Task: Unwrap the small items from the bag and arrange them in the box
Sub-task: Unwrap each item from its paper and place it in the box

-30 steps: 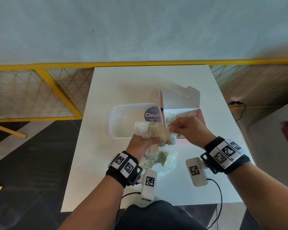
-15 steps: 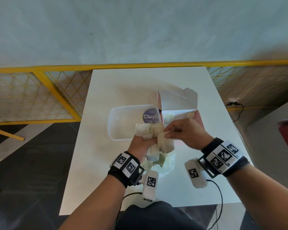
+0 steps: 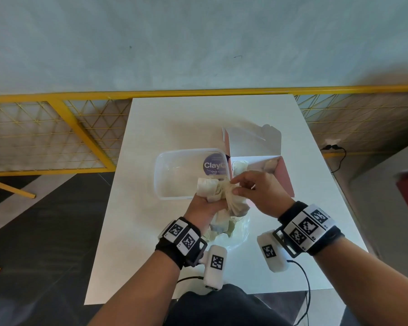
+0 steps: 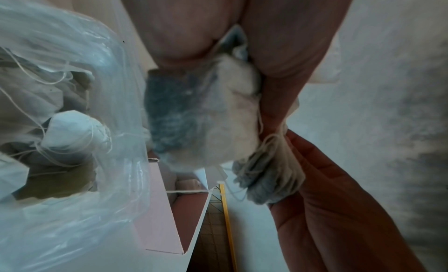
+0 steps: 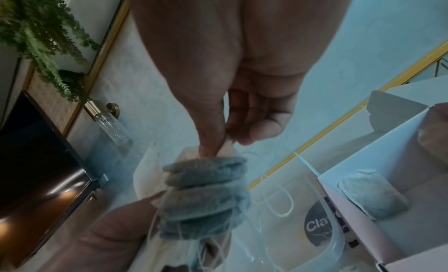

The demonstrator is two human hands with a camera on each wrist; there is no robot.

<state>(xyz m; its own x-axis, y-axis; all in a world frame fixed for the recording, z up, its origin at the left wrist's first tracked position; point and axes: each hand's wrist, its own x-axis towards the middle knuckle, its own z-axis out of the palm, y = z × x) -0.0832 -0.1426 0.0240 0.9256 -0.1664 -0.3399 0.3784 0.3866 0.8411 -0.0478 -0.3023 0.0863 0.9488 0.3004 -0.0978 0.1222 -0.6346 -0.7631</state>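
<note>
Seen from the head camera, a person sits at a white table (image 3: 165,128). The left hand (image 3: 204,205) is curled around a bunch of small tea bags (image 3: 218,192), holding it above the table's near middle. The right hand (image 3: 257,191) pinches the top of that bunch between thumb and forefinger. Just beyond the hands lie a clear plastic lid (image 3: 174,172) with a round purple label and, to its right and touching it, an open pink box (image 3: 285,177) with its flap standing up; two tea bags lie inside at the far wall. Under the hands a clear plastic bag (image 3: 240,234) rests on the table.

From the left wrist camera, the left hand (image 4: 218,36) grips the bunch (image 4: 201,113), strings trailing from it. The right hand (image 4: 327,190) meets the bunch's far end (its fingertips are hidden behind the bags). The plastic bag (image 4: 72,199) sits to the left with more tea bags and loose strings inside. The pink box (image 4: 160,214) shows below.

From the right wrist camera, the right hand (image 5: 218,103) pinches a paper edge at the top of the stacked tea bags (image 5: 206,195). The left hand (image 5: 116,234) grips them from below. The box (image 5: 344,205), at right, holds one tea bag (image 5: 371,192) lying flat.
</note>
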